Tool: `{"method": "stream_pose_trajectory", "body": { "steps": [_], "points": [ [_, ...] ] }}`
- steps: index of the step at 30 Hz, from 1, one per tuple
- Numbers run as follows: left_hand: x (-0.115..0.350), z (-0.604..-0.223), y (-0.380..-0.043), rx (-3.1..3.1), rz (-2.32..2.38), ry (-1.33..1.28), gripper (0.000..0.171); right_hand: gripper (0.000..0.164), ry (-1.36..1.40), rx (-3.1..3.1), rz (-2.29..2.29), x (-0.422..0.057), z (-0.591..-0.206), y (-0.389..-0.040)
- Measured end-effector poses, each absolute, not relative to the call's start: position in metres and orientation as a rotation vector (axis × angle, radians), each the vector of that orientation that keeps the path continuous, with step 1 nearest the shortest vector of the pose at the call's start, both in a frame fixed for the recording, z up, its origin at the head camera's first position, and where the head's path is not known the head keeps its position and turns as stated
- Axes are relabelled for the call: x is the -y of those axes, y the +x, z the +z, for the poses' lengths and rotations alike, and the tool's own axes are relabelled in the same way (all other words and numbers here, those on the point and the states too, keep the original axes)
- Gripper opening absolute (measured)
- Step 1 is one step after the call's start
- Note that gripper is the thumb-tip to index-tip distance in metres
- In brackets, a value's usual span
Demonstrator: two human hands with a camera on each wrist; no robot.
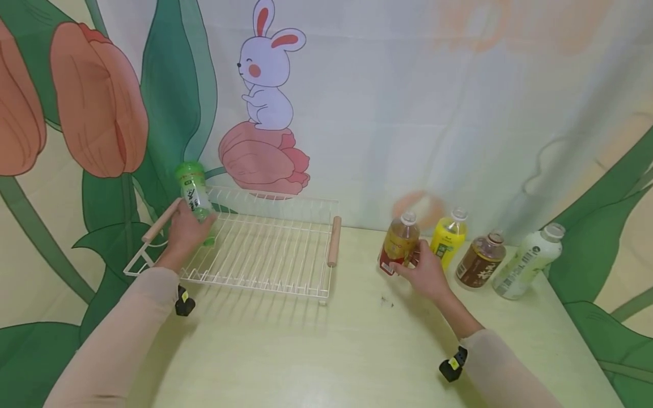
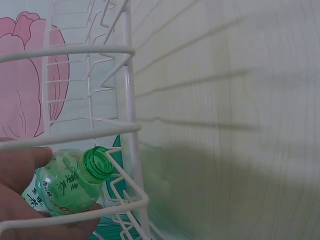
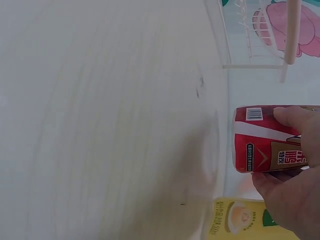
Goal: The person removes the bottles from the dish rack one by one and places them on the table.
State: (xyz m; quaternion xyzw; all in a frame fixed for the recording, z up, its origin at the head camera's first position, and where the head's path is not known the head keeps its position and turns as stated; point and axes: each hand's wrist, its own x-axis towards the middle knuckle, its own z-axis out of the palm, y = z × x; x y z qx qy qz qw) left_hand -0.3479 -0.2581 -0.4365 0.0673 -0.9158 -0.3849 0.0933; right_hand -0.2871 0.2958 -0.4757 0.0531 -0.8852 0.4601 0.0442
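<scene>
My left hand (image 1: 187, 231) grips a clear green bottle (image 1: 195, 190) at the left end of a white wire rack (image 1: 326, 294). The bottle is upside down; in the left wrist view its uncapped green neck (image 2: 98, 164) lies among the rack's wires. Over on the right, my right hand (image 1: 427, 275) holds a bottle with a red and yellow label (image 1: 399, 243) round its side, thumb and fingers on opposite sides. That bottle is upright and uncapped, its red lower part (image 3: 265, 145) showing in the right wrist view. Whether its base touches the table cannot be told.
Right of my right hand stand a yellow bottle (image 1: 449, 235), a brown-labelled bottle (image 1: 479, 262) and a pale green-white bottle (image 1: 529, 262). Wooden handles (image 1: 334, 242) top the rack's ends. A printed curtain (image 1: 367, 113) hangs behind the table (image 1: 306, 362).
</scene>
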Motion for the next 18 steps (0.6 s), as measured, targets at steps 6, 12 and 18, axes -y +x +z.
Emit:
{"method": "stream_pose_trajectory", "body": {
  "steps": [6, 12, 18],
  "points": [
    [0.258, -0.436, -0.348, 2.714, -1.173, 0.201, 0.089, 0.077, 0.142, 2.733, 1.378, -0.298, -0.484, -0.29],
    [0.256, -0.433, -0.35, 2.764, -1.174, 0.274, 0.095, 0.077, 0.124, 2.766, 1.359, -0.298, -0.49, -0.29],
    [0.257, -0.428, -0.348, 2.814, -1.156, 0.288, 0.091, 0.075, 0.11, 2.79, 1.341, -0.295, -0.491, -0.29]
  ]
}}
